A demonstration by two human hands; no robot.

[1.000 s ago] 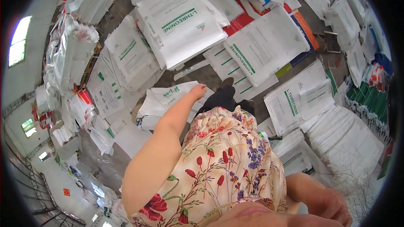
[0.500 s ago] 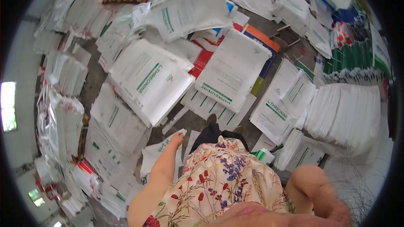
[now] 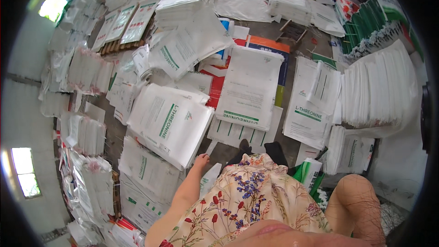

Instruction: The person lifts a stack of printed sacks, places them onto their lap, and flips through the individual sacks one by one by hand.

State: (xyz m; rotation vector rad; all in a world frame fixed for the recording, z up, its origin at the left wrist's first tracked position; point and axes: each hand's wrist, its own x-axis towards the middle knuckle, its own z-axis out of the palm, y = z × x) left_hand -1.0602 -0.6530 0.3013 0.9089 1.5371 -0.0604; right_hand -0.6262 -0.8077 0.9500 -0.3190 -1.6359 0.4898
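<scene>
My left hand (image 3: pixel 201 159) hangs low beside the near corner of a thick stack of white printed sacks (image 3: pixel 170 121). Its fingers look loosely bent, and I see nothing in them; whether it touches the stack I cannot tell. My right arm (image 3: pixel 356 196) is sharply bent at the right, elbow outward, and its hand is out of view. Ahead of my feet lies another flat stack of white sacks (image 3: pixel 250 82). A third white pile with a green stripe (image 3: pixel 308 105) lies to its right.
A row of folded white sacks (image 3: pixel 377 87) stands at the right. A green and white roll (image 3: pixel 308 172) is close by my right side. Wooden pallets (image 3: pixel 123 43) bear more sacks at the far left. Green bundled sacks (image 3: pixel 366 27) stand at the far right.
My view has turned, so the piles and the wall windows appear shifted. My left hand now appears nearer the corner of the thick sack stack. My right arm stays bent.
</scene>
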